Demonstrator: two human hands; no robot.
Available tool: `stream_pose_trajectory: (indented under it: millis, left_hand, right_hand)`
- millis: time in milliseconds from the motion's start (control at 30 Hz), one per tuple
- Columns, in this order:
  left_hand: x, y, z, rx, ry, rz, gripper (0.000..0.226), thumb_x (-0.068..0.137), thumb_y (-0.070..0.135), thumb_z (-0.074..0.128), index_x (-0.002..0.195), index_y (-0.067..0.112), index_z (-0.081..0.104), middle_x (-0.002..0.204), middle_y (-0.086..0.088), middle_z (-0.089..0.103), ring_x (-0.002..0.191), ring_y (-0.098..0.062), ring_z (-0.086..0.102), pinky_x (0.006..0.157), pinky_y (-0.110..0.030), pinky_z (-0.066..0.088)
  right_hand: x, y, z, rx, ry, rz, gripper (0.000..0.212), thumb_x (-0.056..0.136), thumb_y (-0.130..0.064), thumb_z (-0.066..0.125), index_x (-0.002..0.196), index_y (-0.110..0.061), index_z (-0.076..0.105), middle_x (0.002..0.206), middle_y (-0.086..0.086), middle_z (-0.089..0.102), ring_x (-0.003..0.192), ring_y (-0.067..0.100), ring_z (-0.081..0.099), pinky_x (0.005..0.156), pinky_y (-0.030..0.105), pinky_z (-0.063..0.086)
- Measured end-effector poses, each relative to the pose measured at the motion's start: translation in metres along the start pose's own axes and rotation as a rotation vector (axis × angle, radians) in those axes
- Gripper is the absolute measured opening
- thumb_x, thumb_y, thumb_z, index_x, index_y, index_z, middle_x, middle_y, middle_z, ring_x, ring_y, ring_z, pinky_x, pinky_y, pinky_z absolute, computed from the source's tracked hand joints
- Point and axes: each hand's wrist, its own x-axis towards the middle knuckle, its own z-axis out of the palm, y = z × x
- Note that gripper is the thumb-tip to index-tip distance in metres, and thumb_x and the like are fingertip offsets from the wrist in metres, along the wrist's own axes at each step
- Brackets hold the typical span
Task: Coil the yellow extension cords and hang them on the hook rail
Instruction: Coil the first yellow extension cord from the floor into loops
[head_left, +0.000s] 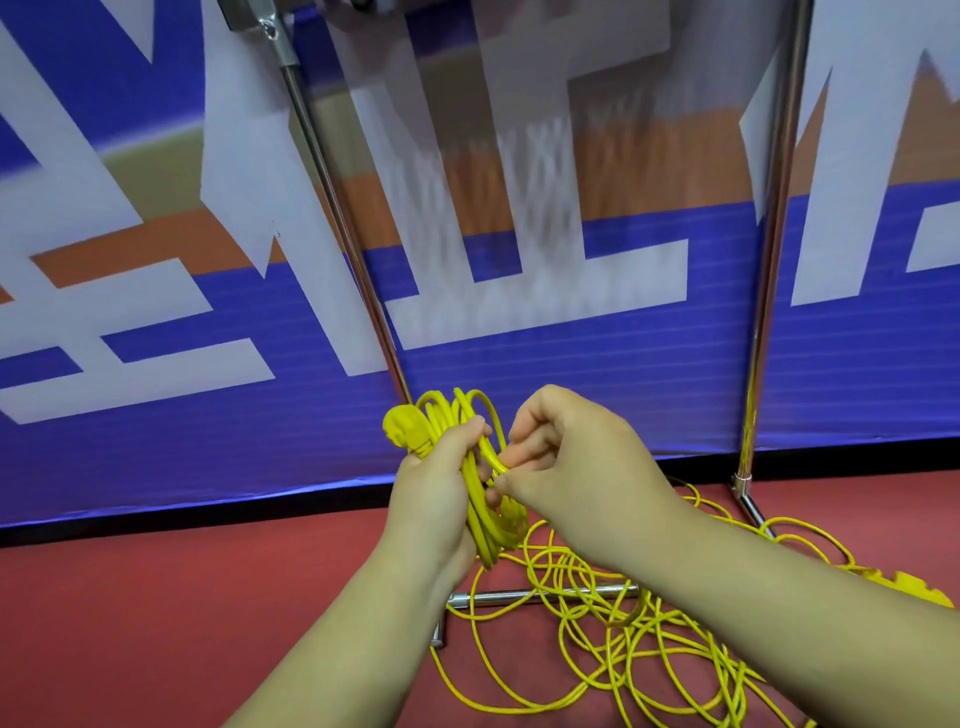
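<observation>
The left hand (434, 488) grips a small coil (480, 499) of yellow cord, plug (402, 428) at its thumb side. Just beside it, the right hand (566, 457) pinches 1 strand. Loose cord (623, 639) lies below both hands.

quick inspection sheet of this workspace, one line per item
surface: red floor.
job's things: yellow coil in hand, its plug at the top; socket block on the floor at right.
clutter: nothing seen.
hands: left hand grips the coil; right hand pinches one strand of the coil.
cables: loose cord lies in tangled loops on the floor, draped over the rack's base bar.
surroundings: blue, white and orange banner behind two chrome poles.
</observation>
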Motion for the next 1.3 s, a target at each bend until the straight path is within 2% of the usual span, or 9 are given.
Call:
stream_pose_trajectory:
  millis: [133,300,433,533,667,767,933,1133,1300]
  left_hand:
    - [-0.001,0.011,-0.001,-0.027,0.020,0.099,0.014,0.091,0.014,0.063,0.079,0.014,0.058,0.069,-0.013,0.042,0.058,-0.022,0.047,0.062,-0.037,0.043]
    - [0.000,0.034,-0.013,-0.090,0.039,0.161,0.020,0.095,0.020,0.058,0.077,0.014,0.056,0.063,-0.006,0.039,0.045,-0.017,0.045,0.045,-0.023,0.043]
    - [-0.003,0.045,-0.022,-0.153,0.022,0.175,0.028,0.099,0.020,0.053,0.072,0.014,0.058,0.062,-0.001,0.051,0.054,-0.013,0.056,0.054,-0.027,0.049]
    - [-0.005,0.051,-0.026,-0.246,-0.026,0.153,0.036,0.101,0.022,0.050,0.067,0.017,0.060,0.069,0.001,0.060,0.071,-0.017,0.067,0.070,-0.035,0.055]
    - [-0.009,0.058,-0.029,-0.276,-0.005,0.130,0.029,0.102,0.024,0.049,0.075,0.018,0.055,0.063,0.002,0.063,0.061,-0.017,0.069,0.064,-0.030,0.057]
    - [-0.009,0.064,-0.037,-0.302,0.013,0.125,0.026,0.102,0.025,0.050,0.077,0.018,0.056,0.060,0.004,0.059,0.054,-0.012,0.065,0.056,-0.025,0.056]
    - [-0.009,0.071,-0.050,-0.384,-0.018,0.108,0.026,0.101,0.023,0.049,0.076,0.020,0.053,0.056,0.009,0.048,0.044,-0.005,0.048,0.046,-0.019,0.044]
    - [0.000,0.064,-0.077,-0.278,-0.031,0.081,0.036,0.101,0.021,0.050,0.066,0.021,0.042,0.049,0.009,0.029,0.035,-0.003,0.030,0.039,-0.019,0.035]
    - [-0.001,0.049,-0.086,0.057,-0.037,0.151,0.010,0.094,0.018,0.062,0.084,0.016,0.061,0.050,0.005,0.030,0.035,-0.007,0.028,0.040,-0.021,0.032]
  right_hand:
    - [-0.002,0.011,0.008,0.019,-0.029,-0.046,0.035,0.074,-0.006,0.076,0.079,-0.025,0.047,0.081,-0.005,0.070,0.068,0.005,0.067,0.069,0.033,0.056]
    - [-0.004,0.038,0.012,0.037,-0.194,0.002,0.031,0.077,-0.005,0.073,0.083,-0.020,0.047,0.084,0.005,0.072,0.065,0.015,0.061,0.070,0.042,0.054]
    - [0.003,0.056,0.015,0.046,-0.204,0.041,0.034,0.076,-0.011,0.080,0.085,-0.021,0.049,0.089,-0.001,0.071,0.079,0.028,0.069,0.074,0.045,0.056]
    - [0.006,0.066,0.020,0.040,-0.243,0.076,0.037,0.075,-0.017,0.083,0.087,-0.020,0.048,0.094,-0.004,0.070,0.086,0.025,0.069,0.077,0.043,0.057]
    - [0.010,0.080,0.030,-0.003,-0.302,0.066,0.038,0.080,-0.022,0.081,0.088,-0.023,0.044,0.102,-0.007,0.069,0.081,0.002,0.061,0.074,0.027,0.049]
    - [0.014,0.090,0.036,-0.020,-0.415,0.114,0.033,0.088,-0.024,0.073,0.086,-0.019,0.041,0.073,-0.014,0.064,0.058,0.006,0.045,0.062,0.025,0.040]
    - [0.014,0.099,0.032,0.047,-0.619,0.343,0.056,0.074,-0.065,0.072,0.079,-0.020,0.040,0.070,0.002,0.070,0.071,0.020,0.056,0.065,0.036,0.038]
    - [0.029,0.080,0.016,0.193,-0.310,0.403,0.035,0.087,-0.038,0.072,0.075,-0.020,0.045,0.058,0.006,0.042,0.050,0.019,0.043,0.052,0.030,0.032]
    - [0.037,0.050,-0.004,0.517,-0.138,0.350,0.016,0.091,0.003,0.057,0.081,-0.009,0.059,0.066,0.007,0.057,0.055,0.013,0.047,0.063,0.029,0.045]
